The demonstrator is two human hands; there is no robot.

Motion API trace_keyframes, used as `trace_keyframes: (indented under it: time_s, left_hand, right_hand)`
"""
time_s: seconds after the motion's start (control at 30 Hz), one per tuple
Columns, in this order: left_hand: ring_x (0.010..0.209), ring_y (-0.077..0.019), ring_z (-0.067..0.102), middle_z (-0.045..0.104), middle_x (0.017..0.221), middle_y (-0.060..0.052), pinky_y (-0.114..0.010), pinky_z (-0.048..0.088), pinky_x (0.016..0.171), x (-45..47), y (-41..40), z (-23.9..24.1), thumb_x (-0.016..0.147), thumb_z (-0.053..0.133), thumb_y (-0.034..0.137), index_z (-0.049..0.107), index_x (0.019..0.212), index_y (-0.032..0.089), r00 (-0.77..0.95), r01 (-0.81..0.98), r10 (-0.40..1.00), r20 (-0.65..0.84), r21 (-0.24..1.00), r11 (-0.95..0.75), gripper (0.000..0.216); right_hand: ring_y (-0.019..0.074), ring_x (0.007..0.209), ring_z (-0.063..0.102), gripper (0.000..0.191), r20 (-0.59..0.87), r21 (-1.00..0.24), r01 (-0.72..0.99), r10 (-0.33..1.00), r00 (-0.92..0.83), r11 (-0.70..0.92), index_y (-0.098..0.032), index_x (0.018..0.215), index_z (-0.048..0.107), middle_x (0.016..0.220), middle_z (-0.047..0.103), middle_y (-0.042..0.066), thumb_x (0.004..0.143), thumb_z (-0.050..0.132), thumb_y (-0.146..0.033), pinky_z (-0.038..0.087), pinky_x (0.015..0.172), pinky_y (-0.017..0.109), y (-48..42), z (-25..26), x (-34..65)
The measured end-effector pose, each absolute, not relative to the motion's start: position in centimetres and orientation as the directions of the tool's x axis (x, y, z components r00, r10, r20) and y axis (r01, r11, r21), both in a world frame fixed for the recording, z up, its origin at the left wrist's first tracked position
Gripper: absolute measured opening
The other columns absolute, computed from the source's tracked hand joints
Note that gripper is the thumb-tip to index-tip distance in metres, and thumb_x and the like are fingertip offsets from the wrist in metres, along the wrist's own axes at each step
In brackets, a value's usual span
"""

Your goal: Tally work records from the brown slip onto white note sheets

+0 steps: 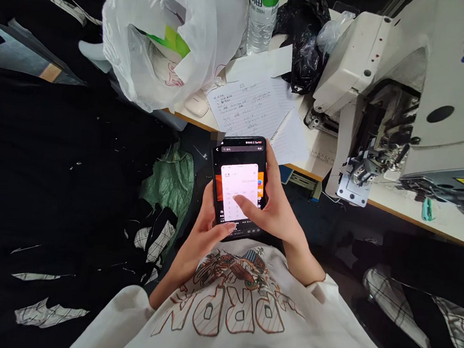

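A black smartphone (242, 153) is held upright between both hands, in front of the printed white shirt. On its lit screen a pale calculator-like panel covers part of a darker page. My left hand (210, 221) grips the lower left edge, its thumb lying over the bottom of the screen. Around the right edge wraps my right hand (274, 205), with its thumb over the keys of the panel. The fingers behind the phone are mostly hidden. Just beyond the phone, handwritten lined paper (238, 106) lies on the table (314, 168), with a white pen (282, 123) on it.
A white plastic bag (213, 24), a water bottle (263, 18) and a black bag (309, 50) stand at the back. A small white case (196, 104) sits near the edge. At right is a sewing machine (386, 101). A green sack (171, 182) and dark cloth (63, 179) lie left.
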State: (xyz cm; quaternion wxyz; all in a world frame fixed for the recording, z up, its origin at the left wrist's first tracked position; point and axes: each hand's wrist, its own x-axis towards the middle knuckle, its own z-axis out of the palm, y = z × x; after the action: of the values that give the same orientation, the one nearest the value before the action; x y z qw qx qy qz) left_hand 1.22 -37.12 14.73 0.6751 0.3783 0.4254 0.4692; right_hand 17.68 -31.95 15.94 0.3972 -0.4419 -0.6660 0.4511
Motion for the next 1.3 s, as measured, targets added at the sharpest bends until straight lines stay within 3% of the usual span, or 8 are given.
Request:
trace_keyframes:
  time_s: [0.37, 0.57, 0.7, 0.8, 0.9, 1.07, 1.17, 1.3]
  left_hand:
    - [0.141, -0.0281, 0.048, 0.053, 0.15, -0.001, -0.046, 0.038, 0.122, 1.8, -37.0, 16.3, 0.082, 0.065, 0.023, 0.036, 0.154, 0.033, 0.149, -0.279, 0.956, -0.251, 0.917, 0.284, 0.078]
    - [0.14, -0.0259, 0.05, 0.052, 0.151, 0.005, -0.046, 0.043, 0.119, 1.4, -37.1, 15.3, 0.083, 0.065, 0.023, 0.041, 0.148, 0.044, 0.212, -0.332, 0.949, -0.233, 0.896, 0.294, 0.073]
    - [0.142, -0.0287, 0.049, 0.052, 0.151, 0.0, -0.046, 0.044, 0.118, 1.3, -36.8, 13.5, 0.081, 0.067, 0.028, 0.04, 0.149, 0.038, 0.176, -0.432, 0.967, -0.182, 0.869, 0.242, 0.073]
    - [0.139, -0.0301, 0.051, 0.055, 0.148, -0.002, -0.044, 0.047, 0.114, 1.6, -36.6, 13.8, 0.078, 0.07, 0.027, 0.037, 0.15, 0.034, 0.094, -0.445, 0.983, -0.16, 0.876, 0.185, 0.08]
    - [0.145, -0.0265, 0.044, 0.05, 0.153, 0.0, -0.041, 0.041, 0.119, 2.0, -36.6, 15.5, 0.081, 0.066, 0.019, 0.034, 0.153, 0.035, 0.076, -0.404, 0.974, -0.213, 0.887, 0.226, 0.08]
    - [0.152, -0.0251, 0.031, 0.043, 0.158, 0.0, -0.04, 0.031, 0.125, 2.2, -36.8, 16.0, 0.081, 0.063, 0.017, 0.039, 0.15, 0.032, 0.1, -0.32, 0.962, -0.252, 0.908, 0.271, 0.074]
    - [0.148, -0.0291, 0.038, 0.05, 0.152, -0.004, -0.044, 0.034, 0.123, 2.0, -36.4, 14.2, 0.073, 0.064, 0.019, 0.044, 0.144, 0.027, 0.079, -0.341, 0.979, -0.188, 0.918, 0.204, 0.074]
    - [0.142, -0.031, 0.047, 0.053, 0.15, -0.006, -0.048, 0.041, 0.119, 1.9, -35.5, 13.2, 0.067, 0.06, 0.016, 0.039, 0.146, 0.026, 0.071, -0.454, 0.979, -0.193, 0.867, 0.204, 0.082]
  right_hand:
    - [0.0266, 0.158, 0.022, 0.097, 0.153, -0.947, 0.228, 0.942, -0.299, 0.226, -0.029, 0.162, 0.001, 0.172, 0.015, 0.006, 0.089, 0.063, -0.045, 0.032, 0.128, 0.049, -31.8, 16.0, 17.8]
    - [0.0246, 0.156, 0.027, 0.086, 0.164, -0.957, 0.187, 0.946, -0.28, 0.221, -0.033, 0.161, 0.006, 0.168, 0.027, 0.003, 0.094, 0.056, -0.049, 0.036, 0.126, 0.048, -31.7, 15.4, 17.7]
    - [0.0233, 0.133, 0.055, 0.057, 0.199, -0.952, 0.234, 0.98, -0.02, 0.198, -0.034, 0.152, 0.036, 0.15, 0.051, 0.007, 0.098, 0.05, -0.037, 0.056, 0.104, 0.043, -31.8, 15.6, 17.9]
    - [0.022, 0.119, 0.061, 0.043, 0.352, -0.867, 0.427, 0.922, 0.161, 0.256, -0.037, 0.131, 0.061, 0.134, 0.058, 0.006, 0.097, 0.042, -0.019, 0.059, 0.094, 0.043, -32.4, 16.6, 18.2]
    - [0.023, 0.129, 0.056, 0.055, 0.453, -0.738, 0.535, 0.89, -0.059, 0.411, -0.042, 0.132, 0.061, 0.143, 0.055, 0.001, 0.096, 0.034, -0.009, 0.054, 0.104, 0.049, -32.9, 17.7, 18.0]
    - [0.0221, 0.149, 0.04, 0.062, 0.314, -0.643, 0.572, 0.857, -0.409, 0.509, -0.035, 0.151, 0.04, 0.16, 0.044, 0.0, 0.097, 0.029, -0.007, 0.043, 0.116, 0.053, -32.7, 18.0, 16.5]
    - [0.0252, 0.14, 0.052, 0.053, 0.267, -0.521, 0.639, 0.819, -0.507, 0.565, -0.025, 0.14, 0.055, 0.15, 0.056, 0.008, 0.095, 0.034, -0.004, 0.054, 0.093, 0.046, -33.4, 18.4, 16.9]
    - [0.0203, 0.09, 0.072, 0.036, 0.335, -0.493, 0.583, 0.759, -0.558, 0.646, -0.023, 0.098, 0.07, 0.1, 0.079, 0.004, 0.088, 0.043, -0.001, 0.051, 0.065, 0.036, -34.8, 19.7, 18.5]
